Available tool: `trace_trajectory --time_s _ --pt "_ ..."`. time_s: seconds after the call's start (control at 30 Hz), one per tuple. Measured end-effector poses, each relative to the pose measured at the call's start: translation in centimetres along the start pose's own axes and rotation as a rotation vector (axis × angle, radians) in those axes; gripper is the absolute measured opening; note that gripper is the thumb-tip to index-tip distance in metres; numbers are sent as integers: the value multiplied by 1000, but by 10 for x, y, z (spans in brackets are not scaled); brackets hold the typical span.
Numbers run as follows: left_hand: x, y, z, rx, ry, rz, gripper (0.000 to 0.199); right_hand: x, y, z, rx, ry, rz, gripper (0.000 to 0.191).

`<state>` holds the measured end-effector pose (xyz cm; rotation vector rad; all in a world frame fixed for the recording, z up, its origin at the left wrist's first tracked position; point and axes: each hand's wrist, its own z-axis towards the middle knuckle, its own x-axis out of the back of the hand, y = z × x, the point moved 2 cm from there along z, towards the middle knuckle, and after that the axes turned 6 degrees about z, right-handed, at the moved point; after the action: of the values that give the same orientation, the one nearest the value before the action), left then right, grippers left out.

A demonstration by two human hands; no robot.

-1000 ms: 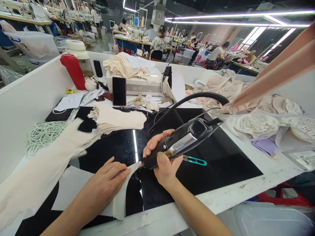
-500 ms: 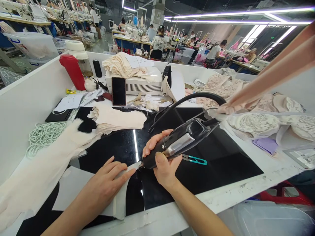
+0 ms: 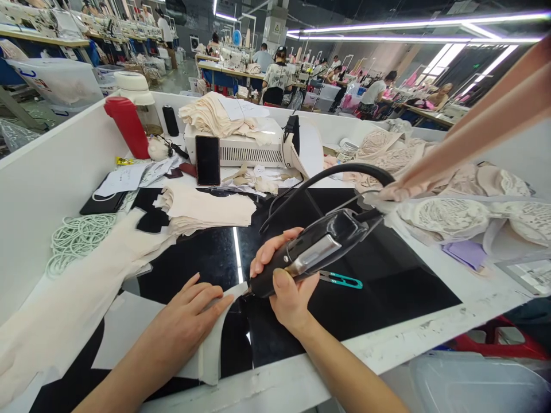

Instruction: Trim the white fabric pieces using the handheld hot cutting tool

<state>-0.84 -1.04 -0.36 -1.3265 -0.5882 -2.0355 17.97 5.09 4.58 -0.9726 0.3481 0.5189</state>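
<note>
My right hand (image 3: 289, 289) is wrapped around a black corded hand tool (image 3: 307, 249) with a silvery side plate, slanting down to the left. Its narrow metal tip (image 3: 247, 292) is at the pointed end of a pale curved fabric piece (image 3: 212, 355). My left hand (image 3: 189, 315) lies flat over that piece, fingers stretched toward the tip and pressing on the fabric. A white sheet (image 3: 127, 327) lies partly beneath my left forearm. Beside the right hand, on the glossy black surface (image 3: 365, 312), are thread snips with teal handles (image 3: 344, 280).
Stacked cream fabric pieces (image 3: 210, 209) lie beyond the left hand, more cream fabric (image 3: 73, 310) at left. A phone (image 3: 208, 160) leans on a white machine (image 3: 253, 152). The tool's black cable (image 3: 327, 171) arches behind it. Pale bra cups (image 3: 447, 215) fill the right side.
My left fingertips have drawn back slightly from the tool tip, so more of the fabric's pointed end shows. The right hand and tool have hardly moved.
</note>
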Motion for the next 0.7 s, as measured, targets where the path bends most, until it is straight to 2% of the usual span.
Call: trace_trajectory --time_s 0.2,0.33,0.5,0.7 --pt "-3 -1 -3 7 -37 -12 48 -3 3 2 16 9 16 42" --pt "-1 -1 -2 28 -37 -48 43 -4 2 4 20 30 -32 43" --pt "5 -1 12 25 -31 -63 34 -2 5 3 7 20 -43 46" --pt "1 -2 26 -47 -67 -50 32 -1 6 2 11 16 -33 45"
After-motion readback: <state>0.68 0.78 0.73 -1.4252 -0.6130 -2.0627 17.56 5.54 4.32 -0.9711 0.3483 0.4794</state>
